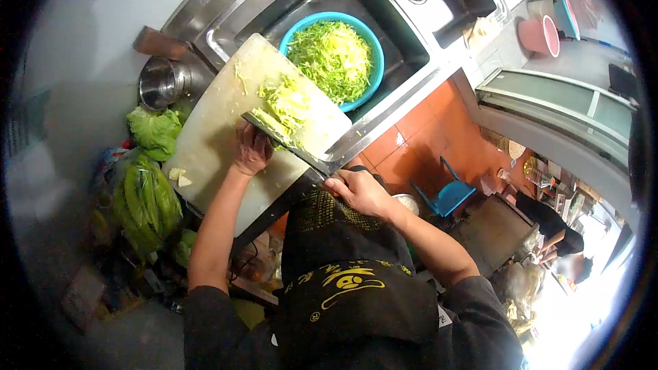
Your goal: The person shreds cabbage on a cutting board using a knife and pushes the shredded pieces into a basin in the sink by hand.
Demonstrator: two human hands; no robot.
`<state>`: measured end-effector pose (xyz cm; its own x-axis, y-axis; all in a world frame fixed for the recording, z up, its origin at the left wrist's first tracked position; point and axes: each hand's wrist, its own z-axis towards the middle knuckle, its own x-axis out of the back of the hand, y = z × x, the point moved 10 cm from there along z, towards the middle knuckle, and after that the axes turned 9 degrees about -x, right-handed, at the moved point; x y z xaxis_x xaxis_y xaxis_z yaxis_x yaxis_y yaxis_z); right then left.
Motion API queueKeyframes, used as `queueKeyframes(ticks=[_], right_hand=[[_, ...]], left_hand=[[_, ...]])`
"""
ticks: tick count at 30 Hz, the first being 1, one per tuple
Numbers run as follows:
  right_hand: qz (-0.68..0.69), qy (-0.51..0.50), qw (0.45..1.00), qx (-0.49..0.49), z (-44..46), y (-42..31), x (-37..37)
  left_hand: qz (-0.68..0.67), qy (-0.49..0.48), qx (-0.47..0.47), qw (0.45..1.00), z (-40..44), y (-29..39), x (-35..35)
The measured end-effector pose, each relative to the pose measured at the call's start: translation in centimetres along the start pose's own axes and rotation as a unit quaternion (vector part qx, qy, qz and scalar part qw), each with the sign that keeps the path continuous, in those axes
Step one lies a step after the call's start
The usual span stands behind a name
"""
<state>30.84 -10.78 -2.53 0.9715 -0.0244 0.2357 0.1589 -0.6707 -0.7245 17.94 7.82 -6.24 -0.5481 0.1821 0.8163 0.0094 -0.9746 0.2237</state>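
In the head view, my right hand (pixel 360 190) is closed around the handle of a broad kitchen knife (pixel 293 147). Its dark blade reaches up and left across a white cutting board (pixel 212 144). Beside the blade's far end is my left hand (pixel 252 149), low over the board with fingers extended toward the knife; their tips are partly hidden. Shredded lettuce (pixel 284 104) lies piled on the board against the blade's far side. Just beyond, a blue basin (pixel 378 72) full of shredded greens (pixel 330 58) sits in the steel sink.
A metal bowl (pixel 159 83) and a wooden-handled cleaver (pixel 164 46) are left of the board. Below them are a lettuce head (pixel 154 131) and bagged green vegetables (pixel 145 199). A blue chair (pixel 452 195) stands on the tiles; another person (pixel 548 223) is far right.
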Motion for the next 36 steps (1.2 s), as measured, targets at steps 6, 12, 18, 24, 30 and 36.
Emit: queueKeyframes(ticks=[6, 12, 18, 24, 30, 36], right_hand=[[0.000, -0.007, 1.000, -0.022, 0.1, 0.2, 0.2], [0.013, -0.034, 0.999, -0.032, 2.2, -0.1, -0.5], [0.011, -0.073, 0.990, -0.123, 7.1, 1.4, -2.3], [0.011, -0.026, 0.997, -0.071, 6.2, 1.2, -1.5], [-0.011, -0.020, 1.000, -0.020, 1.0, 0.0, -0.3], [0.017, -0.034, 0.999, -0.030, 1.6, -0.2, -0.4]], left_hand=[[-0.002, -0.015, -0.016, 1.000, -0.1, 0.0, -0.8], [0.013, -0.032, 0.011, 0.999, -1.3, -0.6, -2.1], [0.020, 0.007, -0.001, 1.000, 0.8, 0.0, -0.5], [-0.019, 0.042, 0.000, 0.999, 0.1, -0.8, 0.1], [-0.020, 0.020, 0.014, 1.000, -1.0, -0.9, -0.8], [-0.003, 0.007, 0.017, 1.000, -2.0, -1.2, -1.5]])
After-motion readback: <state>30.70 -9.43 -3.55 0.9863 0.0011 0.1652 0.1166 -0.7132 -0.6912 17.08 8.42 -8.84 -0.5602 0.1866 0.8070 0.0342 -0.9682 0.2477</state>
